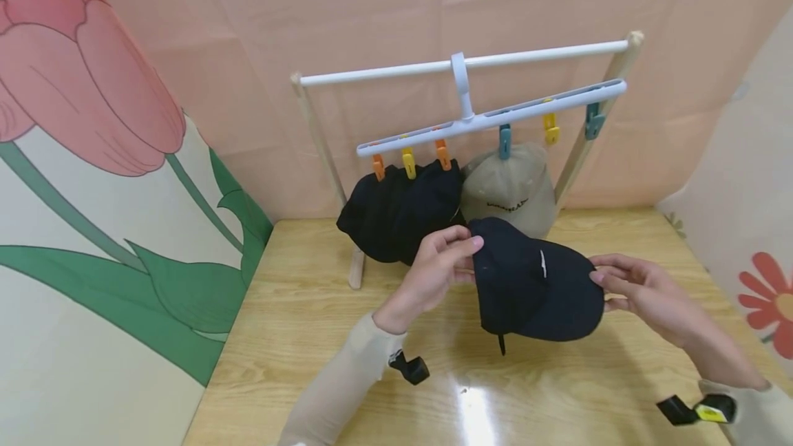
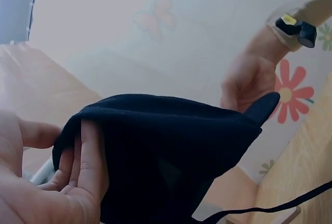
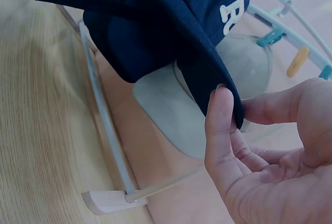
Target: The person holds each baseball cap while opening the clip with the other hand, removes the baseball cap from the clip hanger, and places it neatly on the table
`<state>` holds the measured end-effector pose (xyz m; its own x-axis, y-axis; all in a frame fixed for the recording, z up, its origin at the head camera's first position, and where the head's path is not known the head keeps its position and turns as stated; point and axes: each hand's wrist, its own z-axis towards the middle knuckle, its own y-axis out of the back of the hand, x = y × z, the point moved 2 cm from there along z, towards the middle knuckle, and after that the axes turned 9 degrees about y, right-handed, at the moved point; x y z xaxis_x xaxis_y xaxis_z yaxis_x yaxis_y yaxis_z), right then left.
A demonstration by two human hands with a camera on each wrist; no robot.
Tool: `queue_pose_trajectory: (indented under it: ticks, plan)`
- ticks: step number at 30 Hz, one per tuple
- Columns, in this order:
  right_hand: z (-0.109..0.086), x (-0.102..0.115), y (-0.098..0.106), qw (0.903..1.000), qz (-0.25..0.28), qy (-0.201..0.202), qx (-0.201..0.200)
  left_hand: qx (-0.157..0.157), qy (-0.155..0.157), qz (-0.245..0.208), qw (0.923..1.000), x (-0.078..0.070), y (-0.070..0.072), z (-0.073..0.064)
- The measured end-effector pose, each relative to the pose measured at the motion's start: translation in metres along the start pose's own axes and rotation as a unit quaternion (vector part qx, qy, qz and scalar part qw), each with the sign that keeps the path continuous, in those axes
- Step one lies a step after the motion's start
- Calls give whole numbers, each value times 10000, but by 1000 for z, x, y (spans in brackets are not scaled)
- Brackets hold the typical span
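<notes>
A navy cap (image 1: 526, 281) with a white letter on its front is held up between both hands, over the table. My left hand (image 1: 441, 260) pinches its back rim, thumb outside and fingers tucked inside, as the left wrist view shows. At the tip of the brim, my right hand (image 1: 644, 291) pinches with thumb and fingers; the brim (image 3: 210, 73) shows edge-on in the right wrist view. A dark strap (image 2: 270, 206) dangles from the cap. Behind it, a black cap (image 1: 396, 212) and a beige cap (image 1: 511, 184) hang from clips on a hanger (image 1: 434, 131).
The light blue hanger hooks over the white rail (image 1: 384, 71) of a wooden-legged rack. A yellow clip (image 1: 551, 128) and a teal clip (image 1: 595, 121) at its right end hold nothing. All stands on a wood-grain table (image 1: 297, 336), with a pink backdrop (image 1: 260, 88) behind.
</notes>
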<state>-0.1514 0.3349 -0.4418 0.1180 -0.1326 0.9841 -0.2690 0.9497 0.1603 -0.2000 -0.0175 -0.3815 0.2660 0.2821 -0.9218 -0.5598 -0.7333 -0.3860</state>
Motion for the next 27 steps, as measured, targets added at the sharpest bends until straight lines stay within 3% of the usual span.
queue_pose_trajectory:
  ticks: [10,27]
  plan:
    - [0,-2,-9,9996,-271,-28,-39,110,-195,-114,9997,1,7,-7]
    - [3,5,-31,9997,-58,214,127,343,-398,-43,9986,-11,11,-24]
